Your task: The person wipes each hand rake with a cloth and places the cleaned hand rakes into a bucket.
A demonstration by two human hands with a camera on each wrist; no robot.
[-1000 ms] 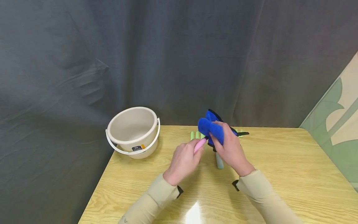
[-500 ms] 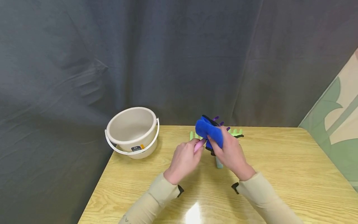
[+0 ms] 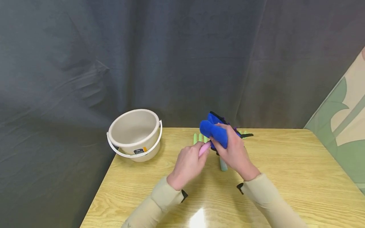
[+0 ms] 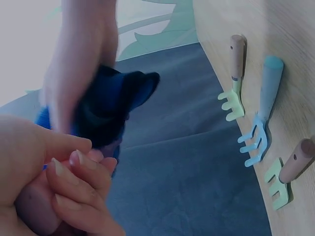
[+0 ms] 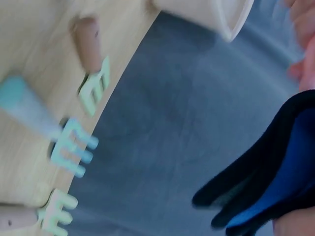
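My left hand (image 3: 196, 152) grips the pink handle (image 3: 204, 148) of a small toy rake, held up above the wooden table (image 3: 285, 177). My right hand (image 3: 220, 144) holds a blue cloth (image 3: 213, 129) with a black edge, wrapped over the rake's head; only a bit of purple shows beside it. In the left wrist view the blue cloth (image 4: 110, 105) sits just beyond my curled left fingers (image 4: 74, 182). The right wrist view shows the blue cloth (image 5: 275, 182) hanging from my hand.
A beige bucket (image 3: 135, 133) with a white bail stands at the table's back left corner. Three small rakes lie near the far edge: two green-tined with wooden handles (image 4: 235, 73) (image 4: 290, 172), one light blue (image 4: 263, 108). A dark curtain hangs behind.
The right hand slid the cloth down toward the handle, baring purple tines, then back up over them. The left hand kept its hold and barely moved.
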